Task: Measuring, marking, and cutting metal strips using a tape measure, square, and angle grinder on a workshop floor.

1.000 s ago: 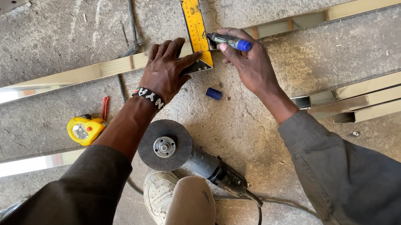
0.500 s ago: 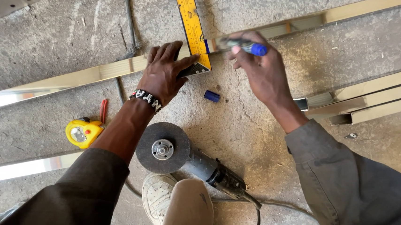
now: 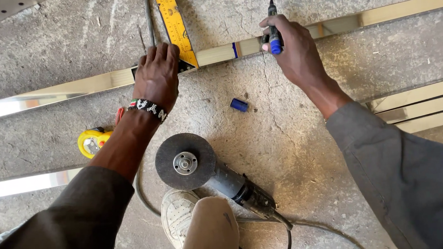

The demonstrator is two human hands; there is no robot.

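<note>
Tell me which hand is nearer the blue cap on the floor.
Left, narrowly. The cap lies between the arms: left hand is up and to its left on the yellow square; right hand, holding the marker, is farther up-right.

**Open floor between the hands, grinder below**

Bare concrete floor [image 3: 283,115] lies open between both hands, broken only by a small blue cap [image 3: 239,105]. At six o'clock the angle grinder [image 3: 209,174] blocks passage; at nine, a yellow tape measure [image 3: 92,142].
</note>
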